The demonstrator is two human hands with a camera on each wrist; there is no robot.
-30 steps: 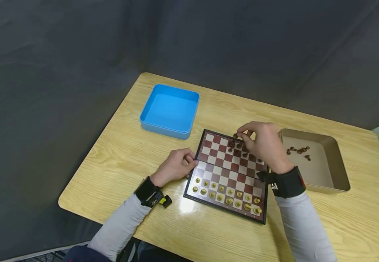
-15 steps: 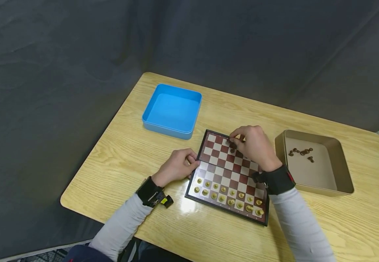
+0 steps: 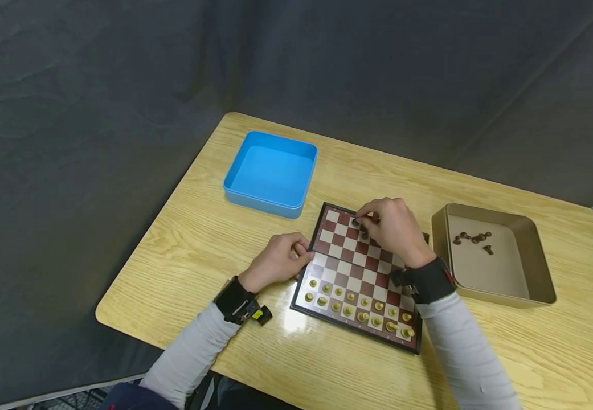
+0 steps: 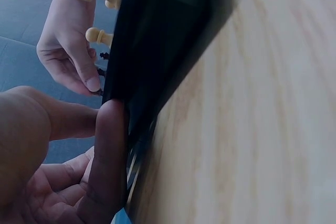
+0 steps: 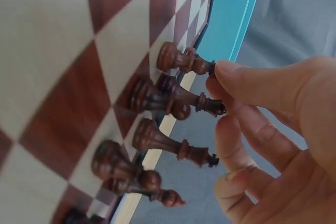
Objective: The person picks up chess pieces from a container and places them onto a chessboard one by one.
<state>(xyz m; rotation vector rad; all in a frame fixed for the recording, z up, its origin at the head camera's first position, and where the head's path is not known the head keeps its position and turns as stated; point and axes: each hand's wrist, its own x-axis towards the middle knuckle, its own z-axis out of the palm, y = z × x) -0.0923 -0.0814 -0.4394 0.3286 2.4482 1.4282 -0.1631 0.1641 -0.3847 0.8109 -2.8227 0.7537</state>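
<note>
A folding chessboard (image 3: pixel 338 251) lies unfolded on the table. My left hand (image 3: pixel 277 260) holds its left edge, with thumb and a finger (image 4: pixel 111 140) at the rim in the left wrist view. At the far edge my right hand (image 3: pixel 392 228) pinches the tip of a dark brown chess piece (image 5: pixel 212 68) between thumb and fingertip. A dark pawn (image 5: pixel 169 57) partly hides that piece, so its kind is unclear. Beside it stand several dark pieces, including a king (image 5: pixel 178 142). Light pieces (image 3: pixel 348 310) fill the two near rows.
Right of the board stands a gold-coloured tin (image 3: pixel 535 256) with several dark pieces (image 3: pixel 478 238) lying in it. A blue square box (image 3: pixel 264 204) sits behind the board to the left. The wooden table (image 3: pixel 173 267) has a rounded corner at the near left.
My right hand has moved left and down with the dark piece, from above the far edge onto the far row. The left hand stays at the board's edge.
</note>
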